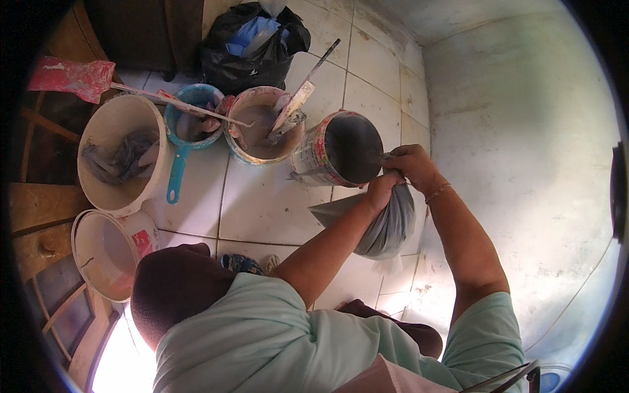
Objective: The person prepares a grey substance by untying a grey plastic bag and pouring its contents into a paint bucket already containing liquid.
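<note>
A plastic bag (386, 226), bulging with grey material, hangs between my forearms above the tiled floor. My left hand (382, 188) is closed around its gathered neck. Just above it, my right hand (417, 167), with a bracelet at the wrist, pinches the top of the bag. Both hands are at the near right rim of a paint-spattered bucket (313, 160) with a dark grey inside. The bag's top end points at that rim. Whether anything is coming out of it I cannot tell.
Left of that bucket stand a bucket of greyish liquid (265, 157) with brushes, a blue-handled pot (178, 167), and two pale tubs (157, 177). A red-headed paint tool (72, 78) lies across them. Behind is a black bag (216, 52); a wall (517, 157) rises right.
</note>
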Available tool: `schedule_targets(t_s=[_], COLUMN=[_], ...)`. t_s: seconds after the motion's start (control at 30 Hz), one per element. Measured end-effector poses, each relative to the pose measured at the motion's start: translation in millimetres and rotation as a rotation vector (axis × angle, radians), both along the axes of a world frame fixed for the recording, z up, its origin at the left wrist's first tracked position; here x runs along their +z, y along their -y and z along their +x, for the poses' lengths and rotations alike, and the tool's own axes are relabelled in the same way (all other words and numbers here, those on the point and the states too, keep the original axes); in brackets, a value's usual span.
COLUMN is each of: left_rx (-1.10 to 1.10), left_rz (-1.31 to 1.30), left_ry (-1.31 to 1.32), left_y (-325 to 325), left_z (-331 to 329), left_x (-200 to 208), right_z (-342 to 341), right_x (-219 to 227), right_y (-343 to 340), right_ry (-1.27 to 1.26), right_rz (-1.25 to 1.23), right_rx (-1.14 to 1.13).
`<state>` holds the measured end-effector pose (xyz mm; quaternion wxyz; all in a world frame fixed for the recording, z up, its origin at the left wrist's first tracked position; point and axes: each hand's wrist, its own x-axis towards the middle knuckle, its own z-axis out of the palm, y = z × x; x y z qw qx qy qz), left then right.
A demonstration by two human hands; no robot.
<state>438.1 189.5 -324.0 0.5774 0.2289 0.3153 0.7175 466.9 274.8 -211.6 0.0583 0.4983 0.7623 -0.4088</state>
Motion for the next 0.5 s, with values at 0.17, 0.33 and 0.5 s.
schedule_targets(t_s=[0.17, 0.33, 0.5], left_rx=[0.057, 0.120, -0.136], left_rz=[0.073, -0.017, -0.230], left_ry=[0.036, -0.186, 0.055], left_y=[3.1, 13.6, 26.9], left_z=[13.1, 13.5, 12.5], left_x=[-10.2, -7.9, 14.7], right_z=[-2.4, -7.7, -14.1], right_x=[-5.5, -7.9, -14.6], right_y=[-0.2, -4.5, -20.6], right_ry=[0.206, 0.297, 0.529], right_rz=[-0.017, 0.355, 0.725], right_rx=[-0.146, 0.511, 0.915])
